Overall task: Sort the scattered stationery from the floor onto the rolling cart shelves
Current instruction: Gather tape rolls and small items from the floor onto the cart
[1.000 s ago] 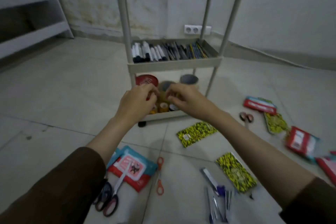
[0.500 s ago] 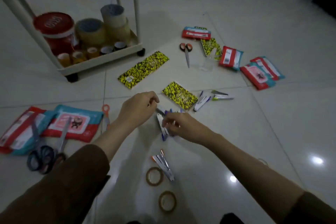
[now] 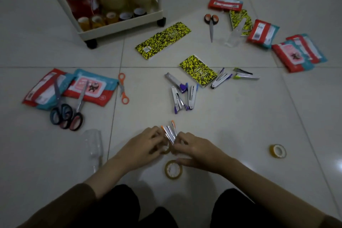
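Our left hand (image 3: pixel 146 146) and right hand (image 3: pixel 192 151) have left the cart (image 3: pixel 118 27); both now pinch orange-tipped staplers (image 3: pixel 169 132) at lower center, gathering next.

left hand (image 3: pixel 142 147) + right hand (image 3: pixel 196 149) | both grip orange-tipped staplers (image 3: pixel 169 132) | tape roll (image 3: pixel 173 169) just below
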A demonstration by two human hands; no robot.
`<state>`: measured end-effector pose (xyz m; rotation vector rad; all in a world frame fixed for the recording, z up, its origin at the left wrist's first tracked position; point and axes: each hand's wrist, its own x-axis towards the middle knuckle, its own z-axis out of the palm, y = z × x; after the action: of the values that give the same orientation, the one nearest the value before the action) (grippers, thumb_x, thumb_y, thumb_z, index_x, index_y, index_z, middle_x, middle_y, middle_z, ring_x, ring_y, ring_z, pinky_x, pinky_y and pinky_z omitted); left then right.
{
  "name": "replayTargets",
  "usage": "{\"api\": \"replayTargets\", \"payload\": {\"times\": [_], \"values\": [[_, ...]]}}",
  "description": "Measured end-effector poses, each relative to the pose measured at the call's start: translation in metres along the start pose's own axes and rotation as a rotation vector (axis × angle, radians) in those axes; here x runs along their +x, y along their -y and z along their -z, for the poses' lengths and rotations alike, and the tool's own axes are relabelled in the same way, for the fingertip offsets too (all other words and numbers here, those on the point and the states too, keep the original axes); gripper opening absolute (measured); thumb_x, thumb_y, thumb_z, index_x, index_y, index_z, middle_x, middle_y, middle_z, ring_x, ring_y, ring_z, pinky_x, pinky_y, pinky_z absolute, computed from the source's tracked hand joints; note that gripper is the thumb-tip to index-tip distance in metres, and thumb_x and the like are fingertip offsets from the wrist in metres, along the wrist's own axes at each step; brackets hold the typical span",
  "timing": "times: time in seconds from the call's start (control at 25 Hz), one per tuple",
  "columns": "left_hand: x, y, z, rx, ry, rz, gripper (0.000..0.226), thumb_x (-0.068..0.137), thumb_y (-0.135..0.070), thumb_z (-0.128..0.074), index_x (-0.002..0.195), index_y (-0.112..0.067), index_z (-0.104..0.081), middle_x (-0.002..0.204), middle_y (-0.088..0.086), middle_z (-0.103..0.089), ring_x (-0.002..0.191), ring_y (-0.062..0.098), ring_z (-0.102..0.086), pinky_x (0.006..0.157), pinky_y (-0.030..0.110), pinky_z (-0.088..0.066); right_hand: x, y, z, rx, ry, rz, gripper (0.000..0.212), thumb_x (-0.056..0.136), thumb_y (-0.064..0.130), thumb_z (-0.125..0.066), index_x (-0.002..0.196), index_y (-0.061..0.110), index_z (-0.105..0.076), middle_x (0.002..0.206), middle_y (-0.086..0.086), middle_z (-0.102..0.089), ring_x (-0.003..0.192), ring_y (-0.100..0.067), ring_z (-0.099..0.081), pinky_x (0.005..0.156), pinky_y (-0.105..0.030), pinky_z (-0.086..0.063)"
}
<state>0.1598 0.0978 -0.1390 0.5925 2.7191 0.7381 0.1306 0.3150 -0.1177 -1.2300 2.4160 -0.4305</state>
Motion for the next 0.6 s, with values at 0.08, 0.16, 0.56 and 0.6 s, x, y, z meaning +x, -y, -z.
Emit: {"api": "replayTargets", "payload": {"times": [0.08, 0.16, 0.56, 0.6], "values": [[-0.008, 0.003, -0.007, 0.008, -0.018, -0.043, 0.035, 0.082, -0.030, -0.064, 0.113, -0.016, -0.061, 0.128, 0.001, -0.046, 0.111, 0.014, -0.047, 0.085, 0.029, -0.048, -0.005, 0.003, -0.007, -0.084, -0.048, 0.137, 0.026, 0.086, 0.042, -0.053, 0.100, 0.021, -0.061, 0.104, -0.005, -0.055, 0.088, -0.021, -0.053, 0.067, -0.028, -0.047], [-0.010, 0.006, -0.009, 0.018, -0.024, -0.049, 0.039, 0.077, -0.024, -0.070, 0.114, -0.014, -0.061, 0.132, 0.003, -0.045, 0.112, 0.015, -0.047, 0.081, 0.029, -0.051, -0.005, 0.000, -0.013, -0.157, -0.026, 0.260, 0.028, 0.083, 0.048, -0.057, 0.098, 0.025, -0.063, 0.106, -0.005, -0.058, 0.088, -0.022, -0.056, 0.068, -0.026, -0.048], [0.006, 0.018, -0.001, -0.331, -0.180, 0.133, 0.013, 0.087, -0.016, -0.062, 0.100, -0.019, -0.061, 0.112, -0.007, -0.050, 0.106, 0.004, -0.048, 0.090, 0.017, -0.041, 0.013, -0.013, 0.000, 0.514, 0.033, -0.055, 0.017, 0.083, 0.024, -0.067, 0.098, 0.015, -0.067, 0.111, -0.001, -0.050, 0.096, -0.017, -0.054, 0.085, -0.036, -0.047], [0.009, 0.019, 0.004, -0.354, -0.216, 0.164, 0.012, 0.087, -0.016, -0.061, 0.098, -0.022, -0.061, 0.106, -0.010, -0.052, 0.101, 0.003, -0.049, 0.086, 0.014, -0.040, 0.021, -0.015, 0.006, 0.596, 0.005, -0.086, 0.015, 0.082, 0.021, -0.068, 0.096, 0.013, -0.068, 0.106, -0.003, -0.052, 0.095, -0.018, -0.054, 0.086, -0.036, -0.046]]}}
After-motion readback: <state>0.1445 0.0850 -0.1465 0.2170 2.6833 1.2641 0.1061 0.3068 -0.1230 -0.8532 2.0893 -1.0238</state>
